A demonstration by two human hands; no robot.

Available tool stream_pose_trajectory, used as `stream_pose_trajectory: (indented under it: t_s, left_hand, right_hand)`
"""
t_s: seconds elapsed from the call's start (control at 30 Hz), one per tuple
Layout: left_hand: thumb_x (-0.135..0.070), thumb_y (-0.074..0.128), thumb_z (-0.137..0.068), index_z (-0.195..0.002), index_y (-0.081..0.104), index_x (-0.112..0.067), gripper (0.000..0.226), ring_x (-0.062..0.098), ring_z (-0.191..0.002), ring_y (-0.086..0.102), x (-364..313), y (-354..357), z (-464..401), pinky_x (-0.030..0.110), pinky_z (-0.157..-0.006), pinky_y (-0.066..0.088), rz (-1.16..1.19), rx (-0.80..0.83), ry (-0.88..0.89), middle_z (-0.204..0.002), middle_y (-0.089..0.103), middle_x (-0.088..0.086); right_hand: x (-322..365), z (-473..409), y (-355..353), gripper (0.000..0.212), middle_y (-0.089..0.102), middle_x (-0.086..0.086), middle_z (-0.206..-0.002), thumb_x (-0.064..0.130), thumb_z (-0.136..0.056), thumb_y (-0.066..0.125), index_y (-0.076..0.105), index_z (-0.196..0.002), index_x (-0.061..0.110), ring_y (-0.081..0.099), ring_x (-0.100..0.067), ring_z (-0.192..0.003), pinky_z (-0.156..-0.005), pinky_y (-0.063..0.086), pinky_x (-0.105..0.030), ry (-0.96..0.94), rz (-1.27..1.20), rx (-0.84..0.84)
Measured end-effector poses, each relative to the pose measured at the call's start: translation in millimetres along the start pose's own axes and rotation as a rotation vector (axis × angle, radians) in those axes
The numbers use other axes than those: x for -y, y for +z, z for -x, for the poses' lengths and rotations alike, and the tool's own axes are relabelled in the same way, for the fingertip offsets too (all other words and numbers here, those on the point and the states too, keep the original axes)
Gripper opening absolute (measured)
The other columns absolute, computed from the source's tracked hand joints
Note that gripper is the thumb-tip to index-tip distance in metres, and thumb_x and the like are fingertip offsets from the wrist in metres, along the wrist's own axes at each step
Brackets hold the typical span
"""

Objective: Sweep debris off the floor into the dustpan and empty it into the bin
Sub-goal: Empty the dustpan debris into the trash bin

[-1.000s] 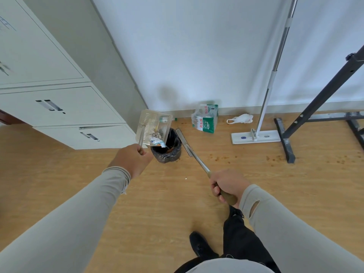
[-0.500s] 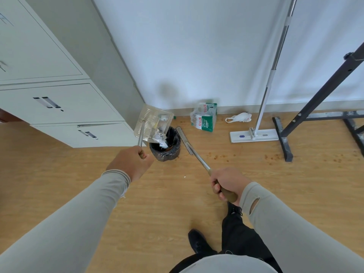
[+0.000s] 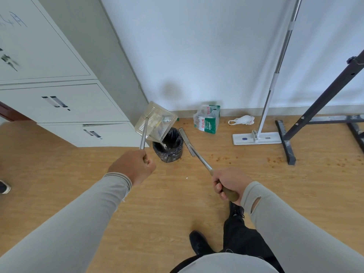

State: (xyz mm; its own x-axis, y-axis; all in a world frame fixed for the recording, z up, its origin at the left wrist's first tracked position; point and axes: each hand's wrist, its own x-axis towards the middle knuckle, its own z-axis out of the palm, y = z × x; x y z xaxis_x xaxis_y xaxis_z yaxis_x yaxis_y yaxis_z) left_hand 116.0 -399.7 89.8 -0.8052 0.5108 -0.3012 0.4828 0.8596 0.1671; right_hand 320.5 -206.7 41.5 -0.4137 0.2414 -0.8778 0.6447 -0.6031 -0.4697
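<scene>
My left hand (image 3: pixel 132 166) grips the metal handle of a clear plastic dustpan (image 3: pixel 155 121), which is tilted over a small bin lined with a black bag (image 3: pixel 168 146). Bits of litter slide from the pan's lower edge into the bin's mouth. My right hand (image 3: pixel 228 182) holds the brown grip of a broom (image 3: pixel 189 143), whose narrow head rests on the wooden floor just right of the bin. Small brown crumbs (image 3: pixel 220 159) lie scattered on the floor to the right.
Grey metal drawers (image 3: pixel 59 103) stand at the left against the white wall. A green and white packet (image 3: pixel 207 121), a crumpled white bag (image 3: pixel 242 120), a flat mop (image 3: pixel 258 137) and a black metal stand (image 3: pixel 287 142) line the wall. My shoes (image 3: pixel 199 243) are below.
The dustpan has tipped steeper over the bin and most of its litter has slid out. The broom hand has stayed nearly still.
</scene>
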Motion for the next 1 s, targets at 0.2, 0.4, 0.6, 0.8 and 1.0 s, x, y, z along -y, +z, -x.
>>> stream_pose_trajectory:
  t_s: [0.2, 0.4, 0.6, 0.8, 1.0]
  left_hand:
    - [-0.046, 0.055, -0.087, -0.086, 0.059, -0.024, 0.022, 0.016, -0.070, 0.063, 1, -2, 6, 0.032, -0.064, 0.054, -0.030, -0.009, 0.038, -0.081, 0.066, -0.006]
    - [-0.045, 0.056, -0.088, -0.088, 0.061, -0.023, 0.023, 0.016, -0.072, 0.063, 1, 1, 12, 0.034, -0.068, 0.056, -0.006, -0.036, 0.034, -0.084, 0.065, -0.006]
    - [-0.045, 0.056, -0.087, -0.086, 0.060, -0.025, 0.021, 0.016, -0.070, 0.062, 4, 4, 17, 0.032, -0.066, 0.053, 0.001, -0.065, 0.023, -0.081, 0.066, -0.006]
    - [-0.046, 0.055, -0.087, -0.086, 0.060, -0.027, 0.020, 0.014, -0.071, 0.062, 4, 4, 18, 0.032, -0.066, 0.053, -0.004, -0.069, 0.043, -0.081, 0.065, -0.008]
    - [-0.045, 0.054, -0.089, -0.084, 0.057, -0.026, 0.020, 0.014, -0.066, 0.061, 8, 2, 19, 0.029, -0.059, 0.048, -0.024, -0.076, 0.082, -0.075, 0.063, -0.007]
  right_hand:
    - [0, 4, 1, 0.008, 0.049, -0.003, -0.064, 0.002, -0.091, 0.046, 0.052, -0.093, 0.007, 0.044, -0.009, -0.043, -0.039, 0.033, -0.020, 0.005, 0.017, 0.006]
    - [-2, 9, -4, 0.014, 0.048, -0.001, -0.058, 0.001, -0.090, 0.044, 0.054, -0.099, 0.007, 0.042, -0.009, -0.041, -0.038, 0.032, -0.019, 0.004, 0.020, 0.000]
    - [-4, 16, -7, 0.010, 0.048, -0.002, -0.059, 0.001, -0.090, 0.044, 0.051, -0.092, 0.008, 0.044, -0.009, -0.042, -0.039, 0.032, -0.020, -0.014, 0.020, 0.009]
    - [-7, 16, -9, 0.010, 0.049, -0.002, -0.060, 0.001, -0.089, 0.045, 0.051, -0.094, 0.007, 0.044, -0.009, -0.042, -0.038, 0.033, -0.020, -0.015, 0.017, 0.010]
    - [-6, 15, -7, 0.008, 0.049, -0.003, -0.061, 0.002, -0.090, 0.046, 0.052, -0.093, 0.006, 0.044, -0.010, -0.043, -0.039, 0.033, -0.020, -0.011, 0.022, 0.002]
